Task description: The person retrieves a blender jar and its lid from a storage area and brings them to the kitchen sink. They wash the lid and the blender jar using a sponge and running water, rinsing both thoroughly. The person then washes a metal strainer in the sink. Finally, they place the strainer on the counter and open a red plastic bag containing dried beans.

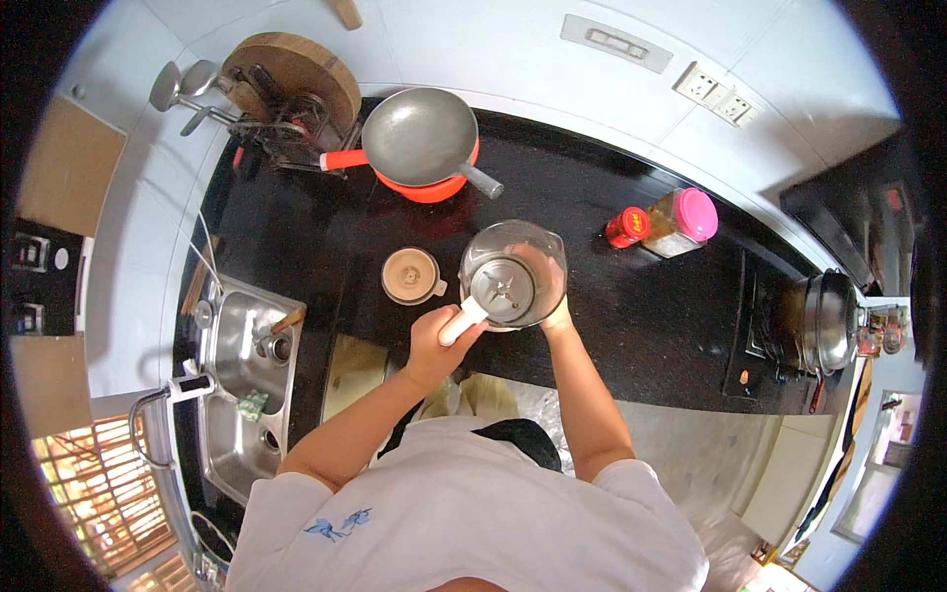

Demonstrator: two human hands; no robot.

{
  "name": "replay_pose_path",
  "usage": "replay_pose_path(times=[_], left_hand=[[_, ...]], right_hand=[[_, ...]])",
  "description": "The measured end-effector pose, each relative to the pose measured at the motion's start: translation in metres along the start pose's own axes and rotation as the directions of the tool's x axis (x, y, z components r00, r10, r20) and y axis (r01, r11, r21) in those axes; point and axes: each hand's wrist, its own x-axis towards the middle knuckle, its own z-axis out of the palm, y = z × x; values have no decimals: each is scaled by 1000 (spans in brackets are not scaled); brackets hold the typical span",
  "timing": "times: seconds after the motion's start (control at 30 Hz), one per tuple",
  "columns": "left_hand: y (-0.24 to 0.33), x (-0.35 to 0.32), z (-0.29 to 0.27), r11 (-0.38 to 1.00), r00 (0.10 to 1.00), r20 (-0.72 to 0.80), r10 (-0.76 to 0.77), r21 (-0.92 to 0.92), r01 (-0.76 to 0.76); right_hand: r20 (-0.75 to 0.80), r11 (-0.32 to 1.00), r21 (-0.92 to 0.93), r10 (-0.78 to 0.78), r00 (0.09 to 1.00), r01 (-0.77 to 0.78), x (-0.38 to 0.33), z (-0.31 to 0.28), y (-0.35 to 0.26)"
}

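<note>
A clear blender jug [543, 259] with a metal blade at its bottom is between my hands, over the counter's front edge. Its inside looks bare except for the blade. My left hand [440, 347] is wrapped round the jug's white handle. My right hand [554, 296] grips the jug's right side, and some of its fingers show through the clear wall. To the left of the jug, a round lid [410, 275] with a beige middle and a pale rim lies on the black counter, apart from both hands.
A grey frying pan [420, 136] rests on a red pan behind the lid. A red-capped jar [628, 228] and a pink-lidded container [694, 216] stand back right. A double steel sink [247, 395] is at left. A wok [835, 321] sits on the far-right stove. A round chopping board [326, 74] leans at back left.
</note>
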Motion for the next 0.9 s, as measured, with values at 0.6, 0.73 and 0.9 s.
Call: replay_pose_path(times=[0.6, 0.73, 0.9], left_hand=[[-16, 13, -66, 939, 904, 332, -268, -119, 322], [-16, 25, -82, 833, 782, 520, -344, -216, 510], [-7, 33, -85, 891, 752, 582, -309, -101, 444]], right_hand=[[-77, 998, -62, 27, 997, -32, 29, 43, -15], [-308, 810, -583, -298, 903, 68, 3, 10, -61], [-427, 467, -865, -493, 758, -184, -18, -94, -82]])
